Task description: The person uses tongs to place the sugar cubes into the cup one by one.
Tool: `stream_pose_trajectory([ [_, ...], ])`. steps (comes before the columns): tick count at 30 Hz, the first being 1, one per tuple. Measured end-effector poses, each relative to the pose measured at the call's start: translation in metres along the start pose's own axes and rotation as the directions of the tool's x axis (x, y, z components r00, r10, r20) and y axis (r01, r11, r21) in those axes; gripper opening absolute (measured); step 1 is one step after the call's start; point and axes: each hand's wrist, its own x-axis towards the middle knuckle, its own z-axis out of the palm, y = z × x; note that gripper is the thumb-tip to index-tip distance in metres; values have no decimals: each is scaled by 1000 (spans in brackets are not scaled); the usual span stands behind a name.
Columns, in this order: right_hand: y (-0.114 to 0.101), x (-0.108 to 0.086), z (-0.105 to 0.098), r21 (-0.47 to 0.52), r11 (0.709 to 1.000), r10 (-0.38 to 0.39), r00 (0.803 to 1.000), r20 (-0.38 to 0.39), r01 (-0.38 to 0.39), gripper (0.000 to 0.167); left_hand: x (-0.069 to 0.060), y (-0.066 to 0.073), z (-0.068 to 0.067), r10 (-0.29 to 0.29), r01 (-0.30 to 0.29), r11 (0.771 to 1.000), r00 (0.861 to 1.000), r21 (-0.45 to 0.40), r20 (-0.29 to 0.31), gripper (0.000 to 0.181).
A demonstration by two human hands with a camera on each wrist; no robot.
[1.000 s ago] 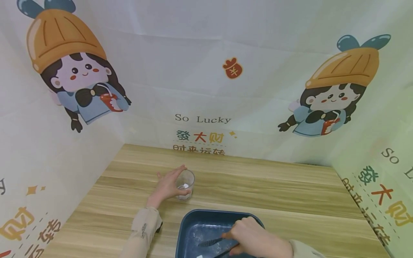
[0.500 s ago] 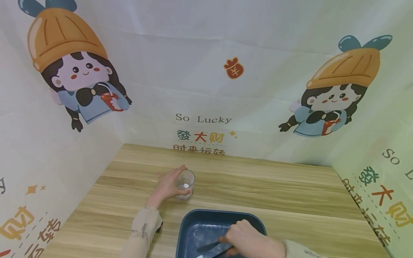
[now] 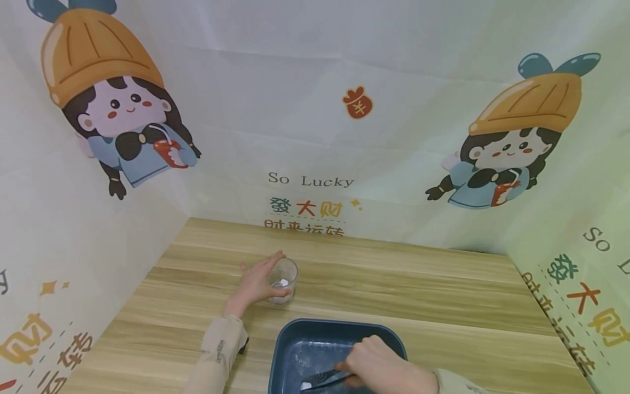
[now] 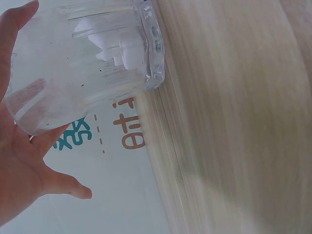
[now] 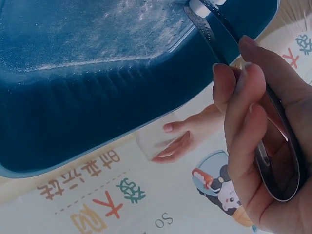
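Observation:
My left hand (image 3: 253,287) holds a clear glass (image 3: 290,273) that stands upright on the table, left of centre. Its thumb and fingers reach round the glass from the left. White chunks (image 4: 129,53) lie at the bottom of the glass in the left wrist view. Over the dark blue tray (image 3: 339,324), my right hand (image 3: 376,361) grips a pair of black tongs (image 3: 322,376). A small white piece (image 5: 199,8) sits between the tong tips in the right wrist view. The near part of the tray is cut off in the head view.
The wooden table (image 3: 418,290) stretches behind and right of the tray. Printed cloth (image 3: 394,164) walls it in at the back and on both sides. The glass stands behind the tray's left corner.
The tong arms have come together on the white piece in the tray. My right hand has shifted slightly left. The left hand and glass have stayed put.

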Motion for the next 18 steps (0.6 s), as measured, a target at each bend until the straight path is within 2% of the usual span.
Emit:
stream_pose_trajectory([
  [9, 0, -3, -3, 81, 996, 29, 1000, -1, -29, 17, 0, 0, 0, 1, -1, 1000, 1000, 4, 3, 87],
  [16, 4, -8, -8, 154, 988, 2, 995, -95, 13, 15, 0, 0, 0, 0, 0, 1000, 1000, 5, 7, 86],
  [18, 5, -9, -10, 145, 989, 2, 993, -120, 16, 16, 0, 0, 0, -3, 2, 1000, 1000, 4, 7, 86],
])
